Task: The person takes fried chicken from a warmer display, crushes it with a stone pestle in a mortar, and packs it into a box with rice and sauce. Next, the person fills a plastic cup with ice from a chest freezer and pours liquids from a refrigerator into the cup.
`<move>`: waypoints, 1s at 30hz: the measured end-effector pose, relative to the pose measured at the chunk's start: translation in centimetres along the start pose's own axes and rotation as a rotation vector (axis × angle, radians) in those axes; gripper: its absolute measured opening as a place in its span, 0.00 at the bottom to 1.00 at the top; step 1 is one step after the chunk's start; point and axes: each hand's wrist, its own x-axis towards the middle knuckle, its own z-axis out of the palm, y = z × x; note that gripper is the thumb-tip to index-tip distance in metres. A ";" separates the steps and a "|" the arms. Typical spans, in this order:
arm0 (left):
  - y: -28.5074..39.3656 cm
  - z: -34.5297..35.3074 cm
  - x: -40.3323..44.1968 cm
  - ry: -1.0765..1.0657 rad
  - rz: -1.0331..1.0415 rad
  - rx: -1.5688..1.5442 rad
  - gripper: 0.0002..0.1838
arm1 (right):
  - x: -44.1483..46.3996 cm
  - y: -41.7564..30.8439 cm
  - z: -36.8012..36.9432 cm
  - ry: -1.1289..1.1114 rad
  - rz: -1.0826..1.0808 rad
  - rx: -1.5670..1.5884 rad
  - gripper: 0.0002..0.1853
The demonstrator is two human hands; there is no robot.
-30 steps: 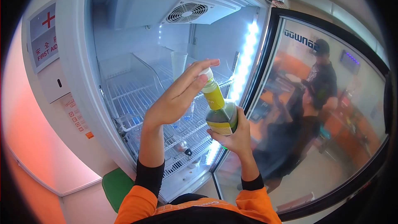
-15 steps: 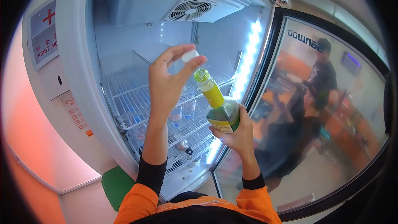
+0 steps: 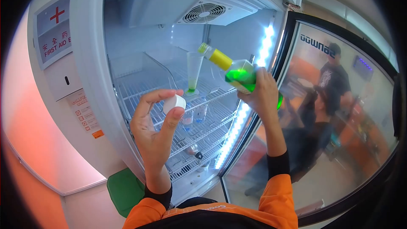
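Observation:
Between the thumb and fingers of my left hand [image 3: 156, 123] is a white cap [image 3: 174, 103]. My right hand [image 3: 262, 93] is wrapped round a clear bottle [image 3: 241, 74] of green liquid with a yellow neck label. The bottle tilts to the left, its uncapped mouth close to the rim of a tall clear cup [image 3: 194, 68]. That cup stands upright on the upper wire shelf [image 3: 218, 95], with some green at its bottom. Whether mouth and rim touch, I cannot tell.
The open fridge [image 3: 91, 80] has a fan [image 3: 204, 13] above and lower shelves holding clear containers. Its glass door [image 3: 339, 123] stands open at the right, with two people visible in it. A green bin [image 3: 125, 191] is at the lower left.
The cap has come off the bottle and moved down and left with my left hand. My right hand has raised the bottle and tipped it from upright towards the cup. The view has shifted slightly.

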 end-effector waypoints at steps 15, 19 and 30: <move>0.0 -2.7 -0.5 -0.150 0.082 0.122 0.15 | 4.0 3.6 1.9 0.000 -0.096 -0.190 0.40; -0.5 -3.0 -0.3 -0.196 0.089 0.134 0.15 | 4.3 3.9 2.2 -0.006 -0.085 -0.206 0.42; -2.8 -1.7 0.2 -0.256 0.095 0.209 0.14 | 4.8 4.0 2.3 0.048 -0.144 -0.187 0.39</move>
